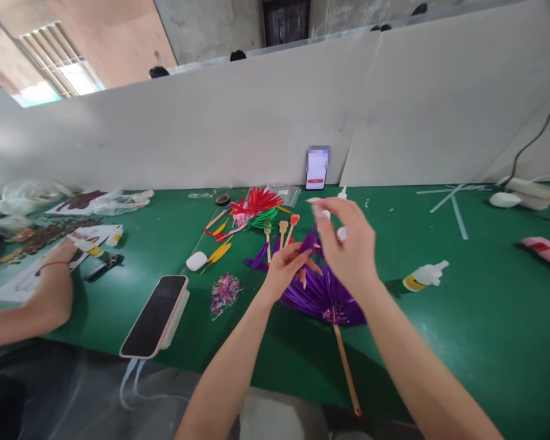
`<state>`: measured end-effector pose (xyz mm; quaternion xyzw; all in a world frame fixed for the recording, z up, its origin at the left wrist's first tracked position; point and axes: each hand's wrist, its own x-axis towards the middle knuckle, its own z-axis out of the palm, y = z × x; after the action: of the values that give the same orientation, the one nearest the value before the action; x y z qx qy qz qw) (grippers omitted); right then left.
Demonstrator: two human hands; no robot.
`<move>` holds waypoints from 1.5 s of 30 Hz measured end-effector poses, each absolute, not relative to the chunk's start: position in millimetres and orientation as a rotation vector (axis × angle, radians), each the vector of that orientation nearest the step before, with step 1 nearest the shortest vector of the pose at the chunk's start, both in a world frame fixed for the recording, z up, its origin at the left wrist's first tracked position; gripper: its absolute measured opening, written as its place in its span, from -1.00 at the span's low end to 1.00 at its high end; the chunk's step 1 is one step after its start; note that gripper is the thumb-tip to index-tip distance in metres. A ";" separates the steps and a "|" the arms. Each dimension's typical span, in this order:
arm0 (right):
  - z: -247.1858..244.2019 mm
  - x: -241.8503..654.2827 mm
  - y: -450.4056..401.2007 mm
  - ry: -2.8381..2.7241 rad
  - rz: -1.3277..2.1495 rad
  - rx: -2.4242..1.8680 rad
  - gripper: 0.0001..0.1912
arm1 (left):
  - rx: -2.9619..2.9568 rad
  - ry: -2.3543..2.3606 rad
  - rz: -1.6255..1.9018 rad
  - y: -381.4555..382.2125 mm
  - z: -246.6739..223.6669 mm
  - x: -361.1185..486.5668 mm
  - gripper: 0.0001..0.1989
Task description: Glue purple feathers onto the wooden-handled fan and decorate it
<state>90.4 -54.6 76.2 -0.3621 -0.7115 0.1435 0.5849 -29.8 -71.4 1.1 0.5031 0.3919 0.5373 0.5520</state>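
Over a purple pleated fan [323,293] with a thin wooden handle [347,370], both my hands are raised above the green table. My left hand [285,270] is closed on a purple strip [310,240], pinched between thumb and fingers. Just to its right and higher is my right hand [348,235], its thumb and fingertips drawn together; whatever they may hold is too small to make out. Part of the fan is hidden behind both hands. Beside my left hand lie more purple strips [256,260] and several small wooden sticks [283,227].
Red fringed strips [262,200], yellow feather-like pieces [218,252] and a confetti pile [225,293] lie left. A phone [154,318] rests near the front edge; another phone [317,168] leans on the partition. A glue bottle [425,277] stands right. Another person's arm [50,299] reaches in.
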 end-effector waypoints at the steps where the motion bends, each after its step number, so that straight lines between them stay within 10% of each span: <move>1: 68.2 106.9 -48.4 -1.586 0.386 -0.924 -0.78 | 1.198 0.907 1.239 -73.3 3.9 -29.0 -0.59; 8: 19.3 144.3 -50.5 -1.519 1.134 -0.798 -0.56 | 1.264 0.975 1.062 -82.0 13.3 -26.1 -0.63; 45: 14.1 140.5 -75.8 -1.540 0.661 -1.039 -0.84 | 1.955 1.280 1.132 -92.8 13.5 -12.6 -0.80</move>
<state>140.5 -75.8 14.1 -0.4395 -0.6512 0.2795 0.5520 -12.6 -92.8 13.5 0.7251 0.4749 0.4199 0.2691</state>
